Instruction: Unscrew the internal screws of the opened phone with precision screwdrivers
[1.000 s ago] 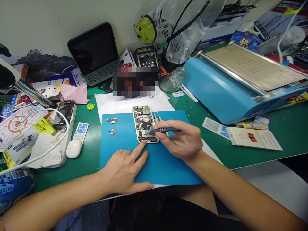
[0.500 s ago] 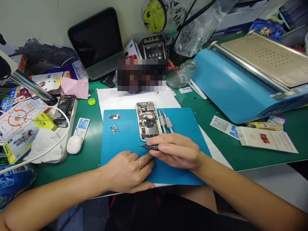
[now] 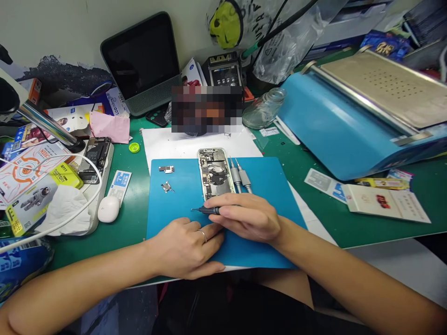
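Head view: the screwdriver (image 3: pixel 209 211), pinched in the right hand (image 3: pixel 249 217), has moved off the opened phone (image 3: pixel 217 175) to over the blue mat (image 3: pixel 267 179), leaving its insides untouched; the left hand (image 3: pixel 190 247) rests on the mat, seemingly empty. The phone overlaps the mat's far edge; green table (image 3: pixel 365 228) and pale wall (image 3: pixel 66 30) lie beyond.

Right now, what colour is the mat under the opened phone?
The mat is plain blue; it shows best in the head view.
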The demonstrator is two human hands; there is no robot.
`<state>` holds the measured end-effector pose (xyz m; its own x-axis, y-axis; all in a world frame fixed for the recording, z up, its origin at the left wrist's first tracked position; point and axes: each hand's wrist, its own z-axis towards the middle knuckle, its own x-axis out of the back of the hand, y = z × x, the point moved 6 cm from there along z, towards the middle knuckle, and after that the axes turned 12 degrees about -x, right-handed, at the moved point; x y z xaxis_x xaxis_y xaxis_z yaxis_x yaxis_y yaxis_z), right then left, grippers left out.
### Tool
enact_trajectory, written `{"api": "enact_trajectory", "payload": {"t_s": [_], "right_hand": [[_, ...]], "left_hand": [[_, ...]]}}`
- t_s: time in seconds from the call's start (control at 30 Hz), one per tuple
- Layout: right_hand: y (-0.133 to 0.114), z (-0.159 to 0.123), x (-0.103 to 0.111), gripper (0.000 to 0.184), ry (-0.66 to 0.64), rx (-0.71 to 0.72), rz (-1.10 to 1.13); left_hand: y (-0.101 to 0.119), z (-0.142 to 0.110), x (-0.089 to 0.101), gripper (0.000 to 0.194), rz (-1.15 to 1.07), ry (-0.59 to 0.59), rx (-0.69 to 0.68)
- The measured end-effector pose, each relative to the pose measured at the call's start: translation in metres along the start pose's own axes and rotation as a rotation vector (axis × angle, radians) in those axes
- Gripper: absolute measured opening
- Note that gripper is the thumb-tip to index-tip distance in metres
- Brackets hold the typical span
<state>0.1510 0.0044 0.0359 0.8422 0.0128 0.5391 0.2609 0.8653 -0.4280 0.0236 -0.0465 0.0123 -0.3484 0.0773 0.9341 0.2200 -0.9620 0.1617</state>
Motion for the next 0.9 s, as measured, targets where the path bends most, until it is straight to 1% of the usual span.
{"api": "enact_trajectory", "payload": {"t_s": [0.07, 0.13, 0.2, 0.23, 0.3, 0.4, 0.47, 0.57, 0.63, 0.77, 0.83, 0.9], "right_hand": [[0.006, 0.001, 0.006, 0.042, 0.071, -0.05, 0.033], [0.016, 0.0, 0.013, 0.052, 0.168, -0.13, 0.072], [0.026, -0.002, 0.019, 0.053, 0.259, -0.194, 0.109], [0.031, -0.004, 0.022, 0.051, 0.294, -0.214, 0.119], [0.038, -0.006, 0.026, 0.046, 0.344, -0.242, 0.128], [0.044, -0.004, 0.032, 0.048, 0.395, -0.305, 0.137], [0.045, 0.001, 0.032, 0.049, 0.369, -0.398, 0.15], [0.041, 0.007, 0.028, 0.044, 0.306, -0.554, 0.16], [0.038, 0.006, 0.024, 0.043, 0.345, -0.607, 0.162], [0.034, -0.008, 0.018, 0.047, 0.52, -0.577, 0.109], [0.034, -0.016, 0.016, 0.053, 0.564, -0.541, 0.08], [0.033, -0.022, 0.015, 0.058, 0.578, -0.499, 0.046]], "left_hand": [[-0.009, -0.001, 0.012, 0.039, -0.021, 0.117, 0.078], [-0.024, -0.006, 0.025, 0.034, -0.012, 0.254, 0.209], [-0.04, -0.012, 0.033, 0.029, 0.018, 0.328, 0.338], [-0.046, -0.014, 0.034, 0.026, 0.025, 0.339, 0.365], [-0.055, -0.015, 0.032, 0.023, 0.027, 0.301, 0.403], [-0.061, -0.018, 0.027, 0.024, 0.017, 0.26, 0.441], [-0.061, -0.019, 0.024, 0.026, 0.013, 0.244, 0.438], [-0.06, -0.02, 0.022, 0.029, 0.04, 0.224, 0.409], [-0.06, -0.021, 0.021, 0.03, 0.053, 0.225, 0.394], [-0.062, -0.022, 0.018, 0.03, 0.056, 0.211, 0.393], [-0.062, -0.022, 0.015, 0.03, 0.054, 0.183, 0.405], [-0.063, -0.023, 0.011, 0.032, 0.045, 0.144, 0.412]]}}
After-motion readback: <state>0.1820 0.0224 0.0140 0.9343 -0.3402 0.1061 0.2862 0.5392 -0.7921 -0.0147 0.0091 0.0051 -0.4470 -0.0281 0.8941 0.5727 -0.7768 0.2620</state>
